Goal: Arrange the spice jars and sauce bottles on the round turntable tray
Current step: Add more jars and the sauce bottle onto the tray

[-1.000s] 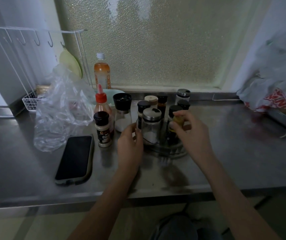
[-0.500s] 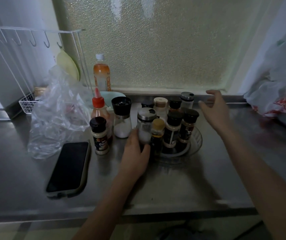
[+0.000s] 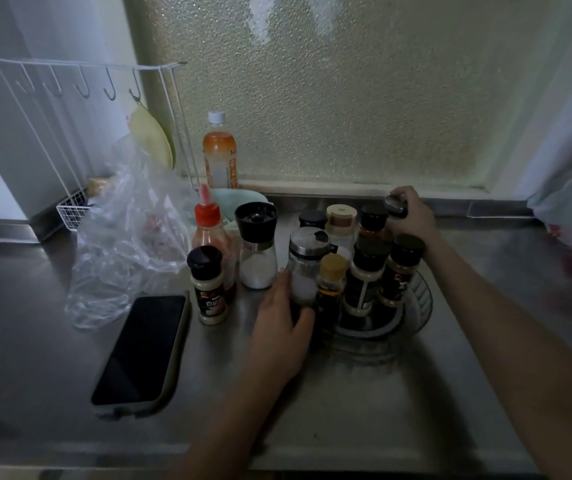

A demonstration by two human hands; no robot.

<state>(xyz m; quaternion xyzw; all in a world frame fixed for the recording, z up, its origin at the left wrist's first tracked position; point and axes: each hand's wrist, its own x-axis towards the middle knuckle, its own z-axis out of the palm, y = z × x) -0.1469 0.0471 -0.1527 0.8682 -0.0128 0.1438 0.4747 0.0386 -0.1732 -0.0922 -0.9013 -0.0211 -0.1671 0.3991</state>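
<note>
Both forearms are bare from the bottom edge of the view up to the wrists, with no sleeve showing on either. The left hand [image 3: 282, 327] and the right hand [image 3: 412, 216] are bare too, without gloves. No ring, watch or bracelet can be made out in the dim light.

Tray [image 3: 419, 306] on counter [image 3: 346, 410], jars [image 3: 367, 275] crowded on it. Left of tray: grinder [image 3: 256, 244], sauce bottle [image 3: 210, 233], labelled jar [image 3: 208, 285] in front. Phone [image 3: 142, 348] further left, bag [image 3: 132, 244] behind it.
</note>
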